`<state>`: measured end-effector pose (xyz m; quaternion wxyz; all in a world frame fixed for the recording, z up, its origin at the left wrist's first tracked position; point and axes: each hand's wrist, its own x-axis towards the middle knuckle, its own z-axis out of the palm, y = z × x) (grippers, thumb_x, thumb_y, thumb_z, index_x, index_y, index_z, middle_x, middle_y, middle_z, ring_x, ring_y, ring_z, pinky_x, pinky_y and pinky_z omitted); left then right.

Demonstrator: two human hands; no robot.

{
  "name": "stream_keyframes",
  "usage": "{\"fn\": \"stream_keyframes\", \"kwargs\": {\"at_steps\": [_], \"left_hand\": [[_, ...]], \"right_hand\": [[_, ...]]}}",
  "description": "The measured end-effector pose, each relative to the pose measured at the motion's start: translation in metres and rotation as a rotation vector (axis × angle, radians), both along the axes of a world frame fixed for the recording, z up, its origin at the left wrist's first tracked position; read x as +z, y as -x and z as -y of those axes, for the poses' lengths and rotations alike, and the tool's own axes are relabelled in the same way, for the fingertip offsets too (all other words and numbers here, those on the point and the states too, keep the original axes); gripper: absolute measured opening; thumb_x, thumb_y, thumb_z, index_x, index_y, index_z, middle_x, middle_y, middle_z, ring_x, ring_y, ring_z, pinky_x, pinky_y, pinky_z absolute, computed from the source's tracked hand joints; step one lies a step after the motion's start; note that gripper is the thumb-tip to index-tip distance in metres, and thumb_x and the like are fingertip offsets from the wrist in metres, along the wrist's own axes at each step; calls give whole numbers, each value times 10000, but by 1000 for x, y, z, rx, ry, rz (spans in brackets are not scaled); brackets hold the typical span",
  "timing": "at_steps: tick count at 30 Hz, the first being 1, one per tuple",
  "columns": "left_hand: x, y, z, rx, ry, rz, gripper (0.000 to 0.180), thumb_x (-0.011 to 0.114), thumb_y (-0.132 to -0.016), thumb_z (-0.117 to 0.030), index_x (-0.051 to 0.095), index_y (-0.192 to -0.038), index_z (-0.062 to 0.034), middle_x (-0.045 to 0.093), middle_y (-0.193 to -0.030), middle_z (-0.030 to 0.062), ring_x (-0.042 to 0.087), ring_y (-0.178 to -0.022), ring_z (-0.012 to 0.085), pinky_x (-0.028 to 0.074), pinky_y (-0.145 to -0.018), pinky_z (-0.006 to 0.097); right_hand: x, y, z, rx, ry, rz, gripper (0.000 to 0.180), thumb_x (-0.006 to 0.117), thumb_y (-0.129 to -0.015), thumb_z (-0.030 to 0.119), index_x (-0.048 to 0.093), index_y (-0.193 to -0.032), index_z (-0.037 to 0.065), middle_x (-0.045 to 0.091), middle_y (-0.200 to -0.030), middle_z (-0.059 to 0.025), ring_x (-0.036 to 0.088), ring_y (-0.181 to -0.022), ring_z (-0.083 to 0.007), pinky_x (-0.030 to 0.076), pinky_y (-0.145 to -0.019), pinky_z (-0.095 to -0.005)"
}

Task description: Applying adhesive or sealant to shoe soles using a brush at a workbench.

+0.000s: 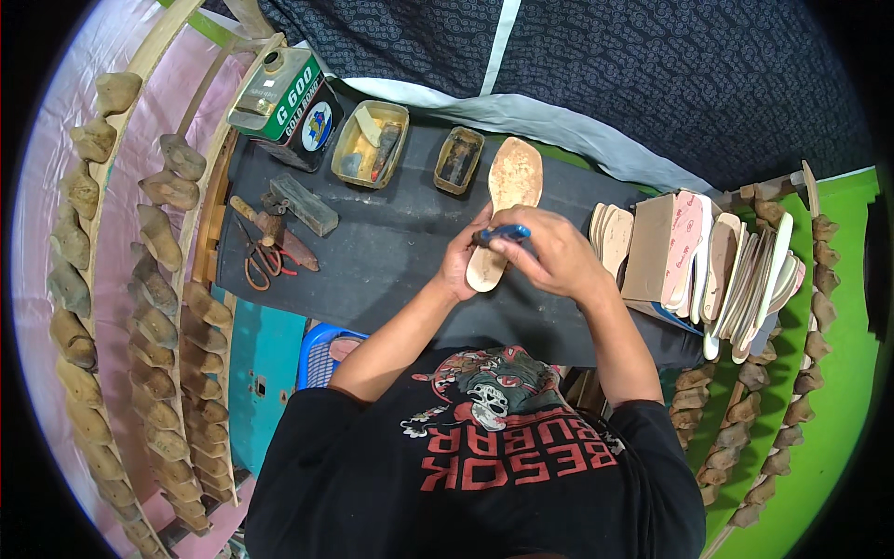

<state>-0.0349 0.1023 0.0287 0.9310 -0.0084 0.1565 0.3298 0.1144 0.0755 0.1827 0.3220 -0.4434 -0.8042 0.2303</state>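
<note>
A tan shoe insole (515, 175) is held above the table, its wide end pointing away from me. My left hand (460, 264) is closed around its left edge near the heel. In my right hand (561, 256) is a small blue-handled tool (514, 231), gripped over the insole's lower half. The tool's dark end looks like a brush and points left, at the insole by my left fingers. Whether that end touches the surface I cannot make out.
On the dark tabletop (391, 252) lie scissors (257, 265), a hammer (265, 224) and a grey block (305, 205). Behind stand a green can (287, 102) and two tubs (372, 140). Stacked insoles (745, 279) and a cardboard box (647, 247) are right; racks of shoe lasts (154, 326) flank me.
</note>
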Motion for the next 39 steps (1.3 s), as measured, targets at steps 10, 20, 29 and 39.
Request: {"fn": "stream_keyframes", "kwargs": {"at_steps": [10, 20, 29, 39], "left_hand": [[-7, 4, -8, -20, -239, 9, 639, 462, -1002, -289, 283, -1610, -212, 658, -1271, 122, 727, -874, 319, 634, -728, 417], [11, 0, -8, 63, -232, -34, 596, 468, -998, -216, 353, -1572, -108, 500, -1522, 92, 486, -1392, 239, 364, -1183, 398], [-7, 1, -10, -19, -292, 39, 626, 448, -1007, -265, 283, -1603, -171, 627, -1319, 110, 715, -949, 286, 624, -773, 427], [14, -1, -10, 93, -276, -56, 626, 473, -994, -227, 319, -1589, -110, 480, -1537, 100, 485, -1393, 245, 377, -1173, 392]], "right_hand": [[5, -30, -3, -251, 1, 62, 170, 667, -960, 123, 640, -1063, -10, 694, -922, -158, 690, -799, -313, 531, -724, -384], [1, -15, 18, 55, -66, 62, 215, 718, -871, 120, 626, -1017, -8, 683, -912, -171, 671, -836, -381, 546, -766, -447], [4, -27, 6, -182, -86, 80, 219, 736, -868, 84, 639, -1050, 11, 687, -910, -156, 685, -824, -348, 537, -739, -416], [1, -7, 16, 62, -61, 46, 202, 725, -865, 128, 632, -991, 0, 666, -863, -172, 664, -797, -385, 542, -733, -447]]}}
